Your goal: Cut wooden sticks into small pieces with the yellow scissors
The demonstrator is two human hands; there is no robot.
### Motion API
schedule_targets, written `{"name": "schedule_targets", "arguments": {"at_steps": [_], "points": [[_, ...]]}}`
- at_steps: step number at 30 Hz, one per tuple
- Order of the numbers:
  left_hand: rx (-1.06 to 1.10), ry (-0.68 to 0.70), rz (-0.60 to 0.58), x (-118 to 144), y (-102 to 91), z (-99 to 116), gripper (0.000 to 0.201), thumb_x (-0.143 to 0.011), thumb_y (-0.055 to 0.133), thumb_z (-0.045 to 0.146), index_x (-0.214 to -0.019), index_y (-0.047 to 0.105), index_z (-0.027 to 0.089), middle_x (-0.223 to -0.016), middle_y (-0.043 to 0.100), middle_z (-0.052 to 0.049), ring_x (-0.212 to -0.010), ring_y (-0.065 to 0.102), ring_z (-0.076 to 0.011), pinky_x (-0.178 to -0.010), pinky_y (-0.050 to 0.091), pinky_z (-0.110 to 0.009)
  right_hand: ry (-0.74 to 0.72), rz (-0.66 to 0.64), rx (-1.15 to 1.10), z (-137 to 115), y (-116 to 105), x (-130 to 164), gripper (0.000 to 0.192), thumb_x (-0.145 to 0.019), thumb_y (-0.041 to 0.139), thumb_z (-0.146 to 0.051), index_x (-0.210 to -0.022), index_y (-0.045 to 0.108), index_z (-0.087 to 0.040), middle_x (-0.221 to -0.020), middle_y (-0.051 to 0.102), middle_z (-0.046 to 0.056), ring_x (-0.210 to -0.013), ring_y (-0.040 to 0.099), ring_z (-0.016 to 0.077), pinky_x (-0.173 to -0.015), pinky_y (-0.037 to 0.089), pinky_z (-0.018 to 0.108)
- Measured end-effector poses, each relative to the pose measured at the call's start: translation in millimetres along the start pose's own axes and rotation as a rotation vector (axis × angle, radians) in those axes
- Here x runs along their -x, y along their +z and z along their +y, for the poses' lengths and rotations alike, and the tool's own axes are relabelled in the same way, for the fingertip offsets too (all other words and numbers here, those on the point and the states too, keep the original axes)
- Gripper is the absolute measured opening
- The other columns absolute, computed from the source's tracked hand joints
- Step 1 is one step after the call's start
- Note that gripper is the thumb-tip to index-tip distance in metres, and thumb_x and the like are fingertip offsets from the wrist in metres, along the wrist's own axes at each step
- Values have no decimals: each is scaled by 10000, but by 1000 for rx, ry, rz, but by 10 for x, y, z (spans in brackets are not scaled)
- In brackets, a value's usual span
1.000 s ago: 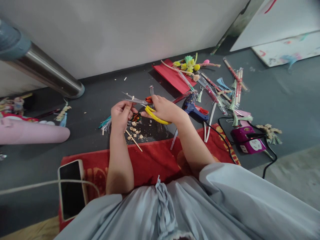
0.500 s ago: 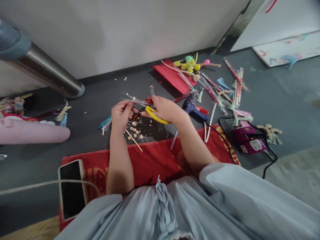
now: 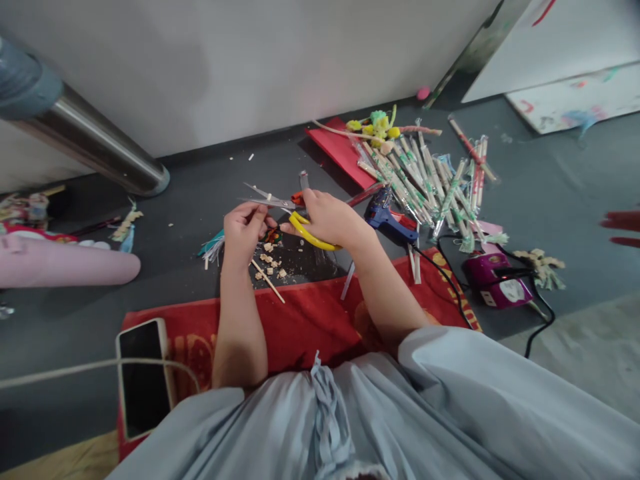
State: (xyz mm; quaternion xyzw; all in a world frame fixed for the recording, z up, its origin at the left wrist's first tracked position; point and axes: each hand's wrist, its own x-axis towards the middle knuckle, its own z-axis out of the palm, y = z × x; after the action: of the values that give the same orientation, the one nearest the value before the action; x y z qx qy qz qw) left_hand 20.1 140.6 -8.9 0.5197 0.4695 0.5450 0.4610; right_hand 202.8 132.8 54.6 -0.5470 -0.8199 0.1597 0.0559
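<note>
My right hand (image 3: 333,220) is closed around the yellow handles of a pair of scissors (image 3: 313,233). Their blades are spread apart and point left, above the fingertips of my left hand (image 3: 244,230). Those left fingers are pinched together; what they hold is too small to make out. A small pale piece (image 3: 269,197) shows at the blades. Below my hands lie wood-coloured crumbs (image 3: 270,262) and a thin stick (image 3: 268,281). Beside my left wrist is a teal and white tassel (image 3: 213,247).
A blue glue gun (image 3: 390,220) rests right of my hand, near a purple power socket box (image 3: 497,279). Behind it are many plastic-wrapped sticks (image 3: 425,177) and a red sheet (image 3: 340,157). A phone (image 3: 145,377) lies on the red cloth (image 3: 300,327). Another person's blurred hand (image 3: 623,227) enters at right.
A pile of wrapped sticks with green marks now covers the items at the right. The pink ball has rolled back toward the wall. Another hand appears at the right edge. My hands barely moved.
</note>
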Motion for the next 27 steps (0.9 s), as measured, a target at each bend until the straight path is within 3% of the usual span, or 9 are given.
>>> {"name": "schedule_targets", "arguments": {"at_steps": [9,19,27], "points": [[6,-16,6,1,-6,14,376,-694,696,540,-728,618,174,-498,597,18,-324,388,-33,-337,286,-178,13,6,26,-22,-9,-29,642,-854,320,-694,-1071,521,-124,-1069,648,153,-977,613,280,-769,419,333],[-18,-49,59,17,22,30,417,-666,685,596,-761,640,193,-472,572,40,-299,318,-21,-320,228,-189,57,-19,80,-38,-11,-39,654,-839,312,-707,-1080,565,-154,-1040,669,152,-943,635,304,-720,438,348],[-275,130,113,54,14,80,368,-786,603,511,-621,621,182,-448,519,44,-406,434,-54,-452,364,-204,50,-71,72,-54,-25,-39,701,-823,280,-744,-1047,572,-148,-1013,672,160,-909,646,303,-679,430,327]]}}
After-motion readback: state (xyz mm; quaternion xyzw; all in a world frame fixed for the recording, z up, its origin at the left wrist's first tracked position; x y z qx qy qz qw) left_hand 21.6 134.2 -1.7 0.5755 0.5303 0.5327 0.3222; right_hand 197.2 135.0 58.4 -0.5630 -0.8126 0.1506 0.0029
